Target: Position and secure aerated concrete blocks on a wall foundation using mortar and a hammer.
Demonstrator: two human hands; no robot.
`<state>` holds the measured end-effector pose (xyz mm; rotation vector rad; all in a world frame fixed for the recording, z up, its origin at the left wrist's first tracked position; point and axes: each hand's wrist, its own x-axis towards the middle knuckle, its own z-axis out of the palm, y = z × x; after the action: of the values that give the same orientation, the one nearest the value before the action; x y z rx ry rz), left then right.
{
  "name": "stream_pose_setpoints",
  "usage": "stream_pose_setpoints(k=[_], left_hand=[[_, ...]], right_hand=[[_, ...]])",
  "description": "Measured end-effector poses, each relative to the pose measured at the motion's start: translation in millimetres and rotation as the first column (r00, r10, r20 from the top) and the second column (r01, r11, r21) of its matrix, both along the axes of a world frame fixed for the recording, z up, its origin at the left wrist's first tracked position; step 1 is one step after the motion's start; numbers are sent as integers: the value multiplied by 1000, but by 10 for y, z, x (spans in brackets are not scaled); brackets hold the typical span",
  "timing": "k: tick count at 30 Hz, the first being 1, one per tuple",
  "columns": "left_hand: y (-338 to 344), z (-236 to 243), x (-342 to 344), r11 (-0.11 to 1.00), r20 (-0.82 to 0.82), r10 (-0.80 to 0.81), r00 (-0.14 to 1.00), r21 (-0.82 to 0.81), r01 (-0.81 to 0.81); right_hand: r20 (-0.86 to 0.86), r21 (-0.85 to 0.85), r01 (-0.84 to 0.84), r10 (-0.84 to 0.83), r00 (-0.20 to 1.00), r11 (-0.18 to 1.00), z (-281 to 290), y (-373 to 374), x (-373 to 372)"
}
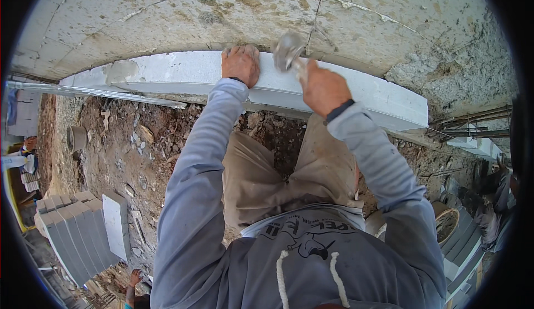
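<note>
A row of pale white building blocks (183, 67) runs along the foot of the rough wall (217, 14) in front of me. My left hand (241, 65) lies on top of the row, fingers curled over its far edge. In my right hand (326, 89), closed round a light handle, is a hammer (288, 50). Its greyish head is smeared by motion and appears over the blocks, just right of my left hand. Whether it touches them I cannot tell.
A long metal straightedge (122, 94) lies along the row at left. Stacked grey blocks (75, 234) and a single block (115, 225) stand lower left, near another person's hand (135, 277). Rebar (473, 122) juts out at right. Rubble and soil (150, 131) cover the ground.
</note>
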<state>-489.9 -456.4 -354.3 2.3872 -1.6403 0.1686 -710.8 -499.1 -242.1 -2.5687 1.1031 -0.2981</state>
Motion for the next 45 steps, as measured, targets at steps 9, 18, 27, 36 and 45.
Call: stream_pose_setpoints(k=[9,18,27,36,45], left_hand=[[-3,23,-5,998,22,9,1000,63,-10],[-10,44,-15,997,0,13,1000,73,-13],[-18,28,-2,997,2,5,1000,78,-6],[28,62,-37,994,75,11,997,107,-19],[-19,3,-12,995,29,23,999,96,-26]], right_hand=[[19,-13,-52,52,998,999,79,-64,-39],[-168,76,-99,110,980,992,-268,11,147],[235,-180,-44,86,968,983,118,-107,31],[-137,37,-144,148,980,989,-405,12,168],[258,-162,-43,84,963,986,191,-130,-14]])
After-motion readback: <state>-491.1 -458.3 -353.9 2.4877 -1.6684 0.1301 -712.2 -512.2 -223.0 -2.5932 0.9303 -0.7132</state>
